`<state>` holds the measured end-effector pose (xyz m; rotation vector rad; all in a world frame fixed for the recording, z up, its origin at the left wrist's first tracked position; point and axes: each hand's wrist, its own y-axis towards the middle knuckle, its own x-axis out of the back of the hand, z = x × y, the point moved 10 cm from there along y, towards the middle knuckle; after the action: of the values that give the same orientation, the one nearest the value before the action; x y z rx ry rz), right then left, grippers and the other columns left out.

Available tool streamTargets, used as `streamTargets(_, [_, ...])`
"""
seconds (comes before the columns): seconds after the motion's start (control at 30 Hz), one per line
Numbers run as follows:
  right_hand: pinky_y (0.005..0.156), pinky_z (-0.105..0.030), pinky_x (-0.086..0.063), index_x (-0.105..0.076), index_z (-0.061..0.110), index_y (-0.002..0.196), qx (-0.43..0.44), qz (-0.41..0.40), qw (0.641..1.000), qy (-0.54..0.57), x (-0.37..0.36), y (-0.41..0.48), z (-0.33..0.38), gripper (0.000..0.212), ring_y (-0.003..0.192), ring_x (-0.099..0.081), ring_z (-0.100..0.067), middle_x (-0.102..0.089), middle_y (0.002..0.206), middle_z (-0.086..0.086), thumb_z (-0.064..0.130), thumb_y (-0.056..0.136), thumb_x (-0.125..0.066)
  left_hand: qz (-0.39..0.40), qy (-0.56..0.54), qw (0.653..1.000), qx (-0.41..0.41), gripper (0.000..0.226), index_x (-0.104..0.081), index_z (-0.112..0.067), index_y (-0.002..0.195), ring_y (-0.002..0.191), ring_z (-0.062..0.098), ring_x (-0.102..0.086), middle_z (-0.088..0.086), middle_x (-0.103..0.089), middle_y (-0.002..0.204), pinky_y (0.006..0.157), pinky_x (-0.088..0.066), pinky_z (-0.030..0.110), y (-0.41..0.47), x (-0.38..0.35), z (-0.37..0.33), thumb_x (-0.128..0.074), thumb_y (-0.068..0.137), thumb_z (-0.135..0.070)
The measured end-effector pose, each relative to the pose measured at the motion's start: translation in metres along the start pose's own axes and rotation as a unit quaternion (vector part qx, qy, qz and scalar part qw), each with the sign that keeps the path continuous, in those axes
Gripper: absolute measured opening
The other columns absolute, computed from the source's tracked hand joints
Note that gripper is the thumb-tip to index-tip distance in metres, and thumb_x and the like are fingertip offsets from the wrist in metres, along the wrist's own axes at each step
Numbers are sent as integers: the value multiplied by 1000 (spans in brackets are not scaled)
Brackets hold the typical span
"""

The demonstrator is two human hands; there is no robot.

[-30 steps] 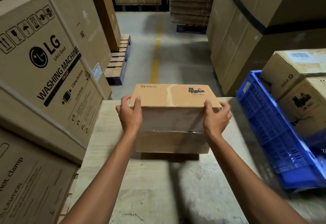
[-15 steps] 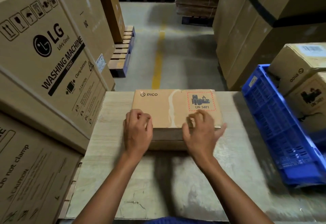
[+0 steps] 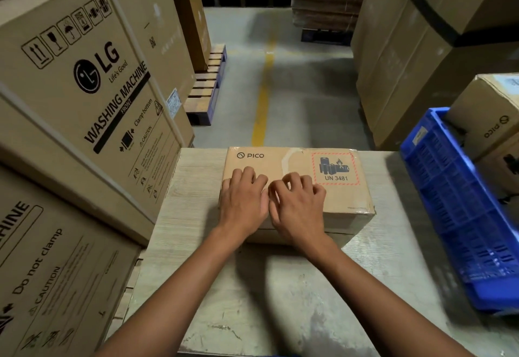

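Slid together atop box, left hand, right hand, fingers curled, gripping nothing

We read "PICO" beside a ring logo on top of the small carton on the worktop. Its red-hatched label says "UN 3481" under a battery-and-flame sign. The big carton at left reads "LG Life's Good", "WASHING MACHINE", "FRONT", "Clamp bottom" and "CAUTION". The lower carton says "Do not clamp" and "CAUTION". In the blue crate, the tilted carton shows "PICO" upside down.
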<state>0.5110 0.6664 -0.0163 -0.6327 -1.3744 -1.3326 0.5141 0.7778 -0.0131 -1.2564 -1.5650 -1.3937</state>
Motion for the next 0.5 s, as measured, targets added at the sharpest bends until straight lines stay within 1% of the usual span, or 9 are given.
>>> streamTargets(0.07, [74,-42,-37,-62,21,96,-2,36,999,-15,-4,18,-5,35,92,-50,-27,-56,102,-6,45,88,-38,31,-12,999,-5,23,-64,-19,110,104,26,-50,5,-56,110,85,-44,43,13,-4,3,-54,93,-30])
streamTargets(0.1, [76,-43,-38,-62,20,98,3,49,999,-19,-6,25,-8,38,95,-50,-28,-56,104,-6,47,88,-37,46,-21,999,-8,26,-63,-19,116,112,27,-49,5,-56,119,91,-44,44,18,-8,3,-53,95,-30])
streamTargets(0.13, [81,-45,-40,-61,20,102,12,62,998,-21,-10,30,-11,40,100,-51,-29,-56,109,-7,49,89,-36,61,-29,998,-9,31,-61,-20,124,122,26,-46,6,-54,130,100,-41,44,21,-12,4,-51,97,-31])
streamTargets(0.2, [96,-51,-39,-58,20,116,34,95,995,-21,-19,32,-12,45,120,-49,-31,-54,127,-8,51,93,-34,87,-36,996,-5,42,-51,-20,140,141,24,-35,6,-43,151,114,-30,42,21,-21,5,-45,100,-31])
streamTargets(0.27, [107,-55,-33,-52,19,131,41,125,991,-15,-29,28,-10,52,135,-40,-32,-47,142,-9,49,95,-29,102,-26,994,2,47,-43,-21,148,147,23,-27,4,-35,158,120,-23,40,20,-27,6,-40,102,-32])
streamTargets(0.3, [109,-56,-31,-50,18,135,39,135,990,-13,-31,28,-9,55,138,-37,-32,-45,145,-9,48,95,-27,106,-17,994,3,48,-42,-21,149,147,22,-27,4,-35,158,120,-23,40,21,-27,6,-39,102,-32])
streamTargets(0.37, [107,-55,-33,-51,19,134,42,147,988,-12,-31,31,-8,55,135,-39,-32,-48,143,-8,48,94,-25,111,3,994,2,45,-45,-22,145,141,22,-34,4,-41,153,115,-30,40,27,-24,1,-39,101,-31])
streamTargets(0.43, [103,-50,-36,-54,20,129,61,140,988,-13,-25,36,-10,50,128,-45,-29,-52,137,-6,47,94,-30,119,33,992,3,39,-50,-20,136,130,25,-41,5,-48,142,104,-38,41,36,-20,-5,-40,100,-31])
streamTargets(0.5, [101,-46,-38,-58,22,125,62,146,987,-6,-21,40,-19,44,125,-48,-26,-55,134,-4,47,96,-36,126,47,991,9,36,-53,-18,132,124,27,-44,8,-50,135,98,-41,43,43,-16,-12,-40,101,-32])
